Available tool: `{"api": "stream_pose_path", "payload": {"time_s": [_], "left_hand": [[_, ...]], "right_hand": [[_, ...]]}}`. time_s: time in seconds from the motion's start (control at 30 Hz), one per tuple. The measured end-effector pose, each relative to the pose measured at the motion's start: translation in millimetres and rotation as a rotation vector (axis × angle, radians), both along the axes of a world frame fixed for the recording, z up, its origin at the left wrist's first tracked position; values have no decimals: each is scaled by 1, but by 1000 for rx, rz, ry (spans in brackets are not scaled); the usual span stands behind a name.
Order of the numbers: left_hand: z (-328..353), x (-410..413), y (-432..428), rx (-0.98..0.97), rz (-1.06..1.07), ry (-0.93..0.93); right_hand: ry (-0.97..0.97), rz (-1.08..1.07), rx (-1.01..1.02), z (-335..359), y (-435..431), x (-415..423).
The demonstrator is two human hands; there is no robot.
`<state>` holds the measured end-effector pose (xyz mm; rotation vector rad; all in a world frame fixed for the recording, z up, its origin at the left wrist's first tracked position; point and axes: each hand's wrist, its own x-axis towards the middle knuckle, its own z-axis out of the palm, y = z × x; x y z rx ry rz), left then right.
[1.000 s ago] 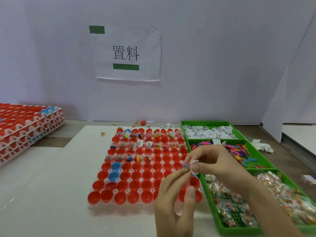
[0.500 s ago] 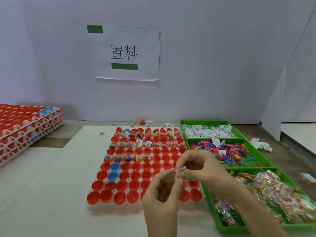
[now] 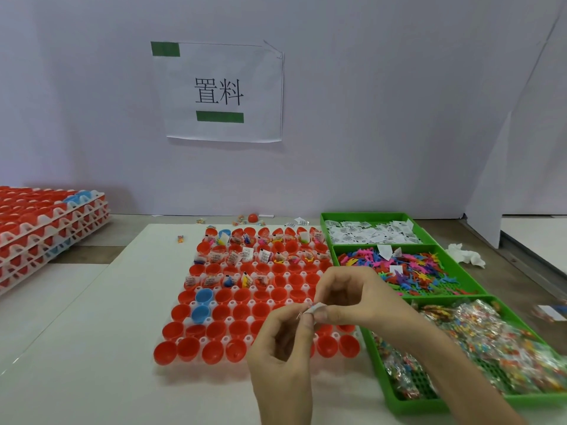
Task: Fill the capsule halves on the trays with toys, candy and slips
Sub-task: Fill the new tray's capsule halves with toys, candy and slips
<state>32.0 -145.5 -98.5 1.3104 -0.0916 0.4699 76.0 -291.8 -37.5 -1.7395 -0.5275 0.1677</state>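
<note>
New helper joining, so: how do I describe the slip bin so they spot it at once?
Right of the red capsule tray stands a row of three green bins. The slip bin is the farthest, by the wall. It alone holds white paper slips; its neighbours hold coloured toys and wrapped candy.

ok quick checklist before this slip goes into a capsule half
1. Grip on slip: ok. The left hand and right hand both pinch the white slip.
2. Only one slip pinched: cannot tell, too small.
3. Empty halves to fill: ok. The front red halves hold nothing.
4. Supplies: ok. The slip bin, toy bin and candy bin all hold stock.
5. Strays: not ok. A loose red half lies out on the table.
</note>
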Motion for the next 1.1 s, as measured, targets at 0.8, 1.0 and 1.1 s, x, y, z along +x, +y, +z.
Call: {"api": "stream_pose_path", "payload": {"time_s": [0.8, 1.0, 1.1], "left_hand": [[2, -1, -1, -29, -28, 149], [3, -2, -1, -31, -19, 149], [3, -2, -2, -28, -23, 144]], "right_hand": [[85, -865, -881, -45, -118, 51], [48, -852, -815, -48, -112, 55], [50, -826, -822, -48, -113, 55]]}}
